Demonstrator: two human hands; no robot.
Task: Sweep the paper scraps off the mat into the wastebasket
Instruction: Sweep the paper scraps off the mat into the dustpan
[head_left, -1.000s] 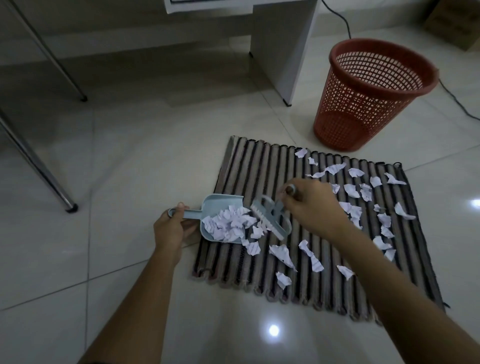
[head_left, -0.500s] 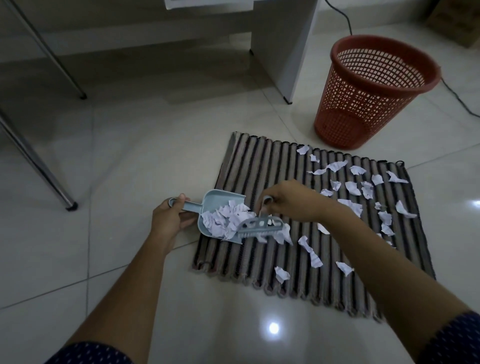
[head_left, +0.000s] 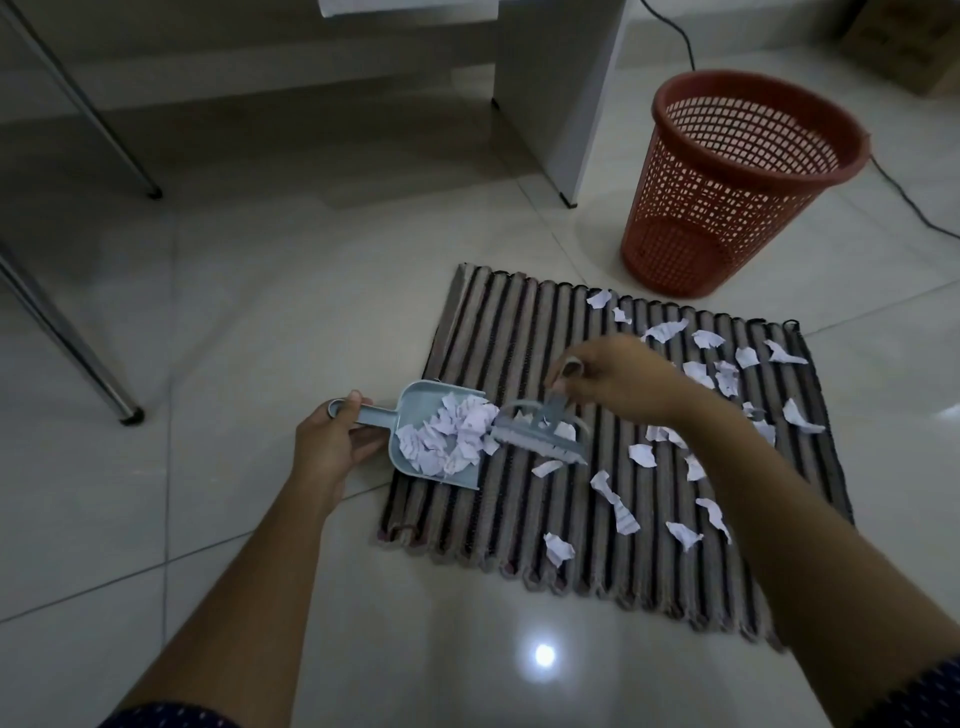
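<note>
No writing was legible. The left hand (head_left: 332, 447) gripped a dustpan (head_left: 415, 415) heaped with paper scraps (head_left: 452, 436); the right hand (head_left: 618, 379) gripped a brush (head_left: 540, 436) at its mouth. Beyond the right hand stood the red wastebasket (head_left: 727, 208).

From my remote seat I note two bare forearms ending in the left hand (head_left: 332, 447) and right hand (head_left: 618, 384), no rings or watch visible, with dark navy sleeves (head_left: 171, 716) speckled with tiny pale dots showing only at the frame's bottom corners.
</note>
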